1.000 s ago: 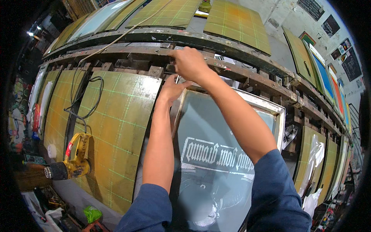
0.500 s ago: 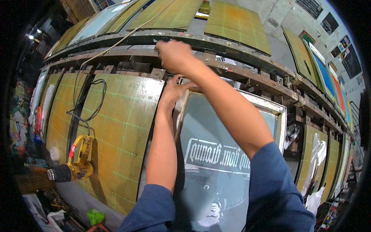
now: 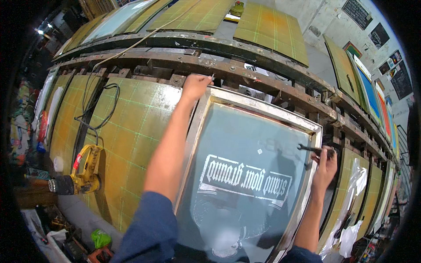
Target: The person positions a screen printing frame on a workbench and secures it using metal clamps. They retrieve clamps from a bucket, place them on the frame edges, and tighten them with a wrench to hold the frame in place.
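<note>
A screen printing frame (image 3: 199, 115) with pale metal sides lies in front of me, its blue-grey mesh (image 3: 245, 140) bearing light lettering and a picture. Beside its far left corner is my left hand (image 3: 196, 89), closed, with thumb and forefinger pinched by the brown metal rail (image 3: 193, 62). Something small and metallic shows at those fingertips, too small to name. My right hand (image 3: 323, 170) is closed around a dark open-ended wrench (image 3: 310, 148) at the frame's right side. The wrench's jaw points left, above the mesh.
A yellow heat gun (image 3: 85, 173) rests on the olive gridded board (image 3: 131, 118) to my left, its dark cable (image 3: 115, 103) looping behind. More gridded boards (image 3: 269, 30) lie beyond the rails. Clear plastic (image 3: 357, 175) covers part of a board at right.
My right hand has come back from the rail beside my left hand to the frame's right side, where the wrench now shows. My left hand has shifted slightly up at the corner.
</note>
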